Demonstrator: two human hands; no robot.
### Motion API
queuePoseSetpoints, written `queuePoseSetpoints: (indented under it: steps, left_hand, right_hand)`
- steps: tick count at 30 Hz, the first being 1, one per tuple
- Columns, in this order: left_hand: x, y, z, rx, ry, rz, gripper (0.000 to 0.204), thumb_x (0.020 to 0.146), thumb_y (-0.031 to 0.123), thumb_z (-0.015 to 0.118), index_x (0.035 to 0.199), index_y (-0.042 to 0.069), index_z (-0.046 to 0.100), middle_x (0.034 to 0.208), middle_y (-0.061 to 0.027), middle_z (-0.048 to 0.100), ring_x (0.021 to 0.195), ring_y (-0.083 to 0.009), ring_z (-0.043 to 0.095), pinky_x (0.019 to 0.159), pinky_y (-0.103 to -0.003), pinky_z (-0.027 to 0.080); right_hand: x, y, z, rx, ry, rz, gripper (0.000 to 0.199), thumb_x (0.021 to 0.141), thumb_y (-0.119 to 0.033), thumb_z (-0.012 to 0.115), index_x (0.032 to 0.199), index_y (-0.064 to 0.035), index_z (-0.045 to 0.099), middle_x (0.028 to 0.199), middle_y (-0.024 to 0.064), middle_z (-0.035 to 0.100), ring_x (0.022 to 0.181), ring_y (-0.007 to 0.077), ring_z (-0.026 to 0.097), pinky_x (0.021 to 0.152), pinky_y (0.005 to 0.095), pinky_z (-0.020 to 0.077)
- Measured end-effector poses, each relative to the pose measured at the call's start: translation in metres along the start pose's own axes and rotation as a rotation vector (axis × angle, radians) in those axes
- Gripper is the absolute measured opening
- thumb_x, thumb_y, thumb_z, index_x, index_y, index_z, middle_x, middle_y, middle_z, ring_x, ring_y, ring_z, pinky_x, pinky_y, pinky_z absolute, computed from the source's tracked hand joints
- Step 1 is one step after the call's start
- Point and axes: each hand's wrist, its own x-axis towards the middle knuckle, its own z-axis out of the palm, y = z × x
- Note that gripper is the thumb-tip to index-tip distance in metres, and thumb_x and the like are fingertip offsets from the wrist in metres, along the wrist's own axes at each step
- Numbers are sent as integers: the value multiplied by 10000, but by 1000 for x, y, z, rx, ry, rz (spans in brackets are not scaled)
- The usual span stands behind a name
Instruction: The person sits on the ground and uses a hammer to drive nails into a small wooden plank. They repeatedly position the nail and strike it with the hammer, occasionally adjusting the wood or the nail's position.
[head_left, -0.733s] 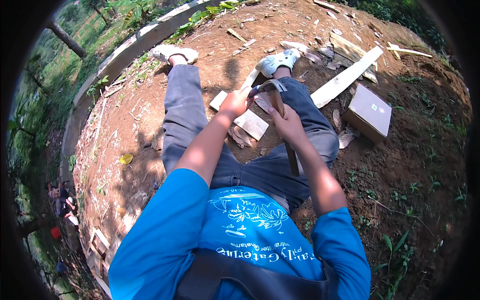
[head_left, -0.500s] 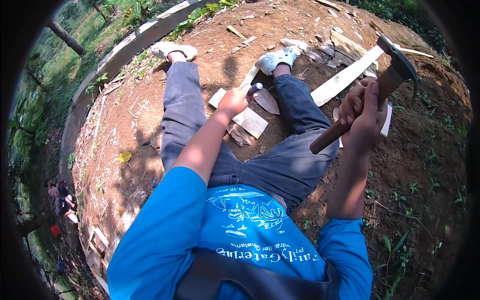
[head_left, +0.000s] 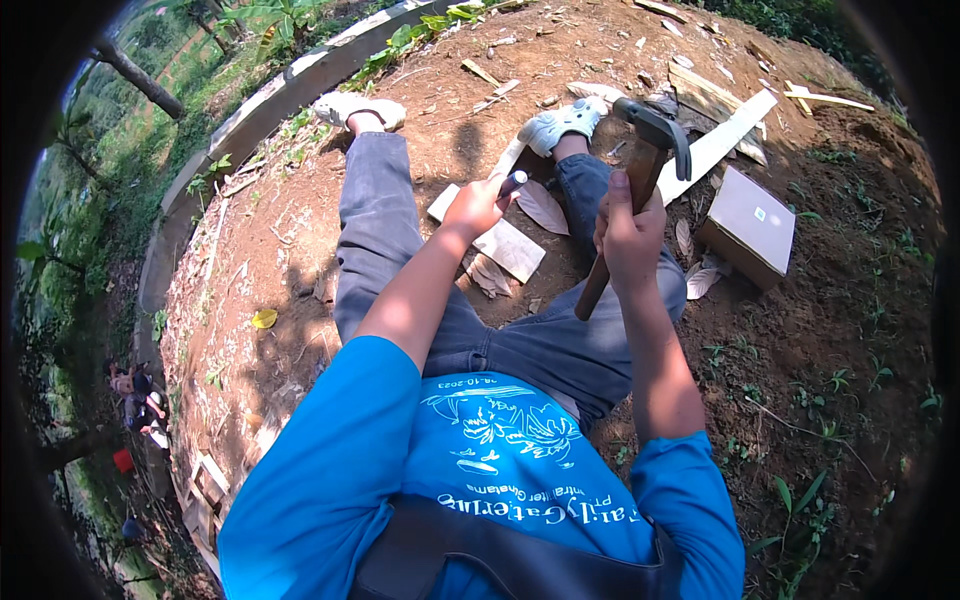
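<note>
My right hand [head_left: 632,232] is wrapped round the wooden handle of a claw hammer [head_left: 646,158]. The hammer is raised over my right leg, dark metal head up and handle end down. My left hand [head_left: 472,210] grips a short dark-handled tool [head_left: 513,184] with a pale rounded end; its lower part is hidden by the hand, so its kind does not show. That hand is over a pale wooden board [head_left: 512,251] lying on the ground between my legs. The hammer head is up and to the right of the tool's end, apart from it.
A cardboard box [head_left: 757,225] stands right of my right leg. Beyond it lies a long pale plank [head_left: 715,145] among wood scraps and dry leaves. A low concrete wall [head_left: 275,110] curves along the left. Far left, another person [head_left: 140,400] is near a red object [head_left: 123,461].
My right hand has brought the hammer leftward and a little down, closer to the left hand, uncovering the box. The left hand keeps its hold on the tool above the board.
</note>
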Motion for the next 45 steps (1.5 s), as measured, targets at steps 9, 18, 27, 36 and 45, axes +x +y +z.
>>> queuePoseSetpoints:
  steps: [9, 18, 27, 36, 45]
  left_hand:
    - [-1, -9, 7, -42, 28, 16, 311, 931, 380, 643, 1004, 83, 591, 852, -233, 680, 836, -445, 658, 721, -533, 512]
    - [7, 21, 22, -58, -42, 5, 305, 926, 372, 652, 1034, 95, 587, 863, -230, 682, 857, -445, 659, 732, -527, 514]
    - [1, 1, 7, -32, 44, 21, 311, 927, 377, 657, 1025, 89, 591, 850, -219, 678, 828, -442, 657, 706, -522, 515]
    - [-3, -3, 1, -7, -1, -59, 310, 933, 345, 661, 1108, 93, 615, 897, -211, 693, 874, -423, 663, 741, -501, 517]
    - [2, 5, 10, -67, -47, -3, 272, 918, 322, 669, 1058, 101, 600, 913, -223, 684, 871, -434, 657, 740, -509, 512]
  right_hand:
    - [5, -42, -27, 68, -84, 145, 261, 1034, -290, 538, 989, -33, 543, 655, 7, 510, 523, 72, 509, 461, 257, 416]
    - [-15, 108, -16, -397, -265, 38, 221, 1015, -293, 576, 965, -79, 553, 636, -22, 491, 451, 34, 421, 400, 220, 321]
    - [0, 18, 1, 98, 34, -62, 321, 1006, -348, 597, 860, -106, 444, 607, -38, 434, 417, 27, 393, 353, 216, 310]
    - [7, -61, -17, 209, -76, 64, 218, 1038, -272, 539, 971, -66, 514, 623, -61, 388, 435, 24, 346, 384, 217, 297]
    - [7, 67, 8, -273, -336, 132, 264, 996, -327, 605, 903, -103, 501, 638, -41, 476, 441, 40, 413, 391, 230, 331]
